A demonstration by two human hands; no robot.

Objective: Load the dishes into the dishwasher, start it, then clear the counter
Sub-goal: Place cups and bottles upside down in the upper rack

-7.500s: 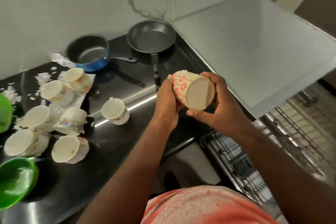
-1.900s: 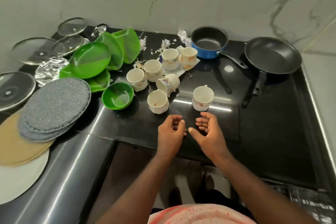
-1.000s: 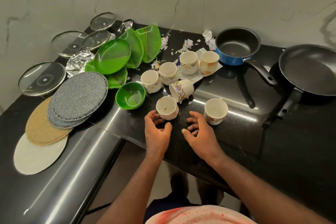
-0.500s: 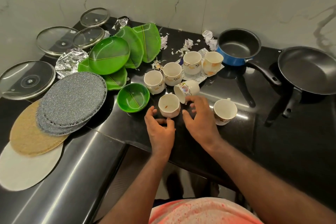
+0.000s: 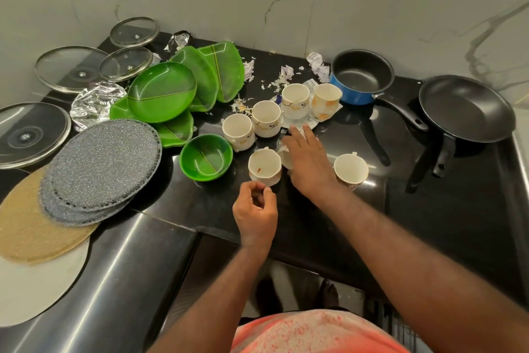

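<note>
R hand (image 5: 307, 165) over tipped round ceramic cup (image 5: 284, 158), glossy blk counter (image 5: 200, 203)

six white cups (image 5: 266, 118) stand upright on the black counter (image 5: 286, 223), and the nearest, a stained cup (image 5: 264, 165), has a reddish mark inside. a tipped cup (image 5: 284, 156) lies mostly hidden. left of them are a green bowl (image 5: 206, 160) and overlapping green plates (image 5: 161, 92), and to the right a blue saucepan (image 5: 360, 76) and a frying pan (image 5: 466, 107).
</note>
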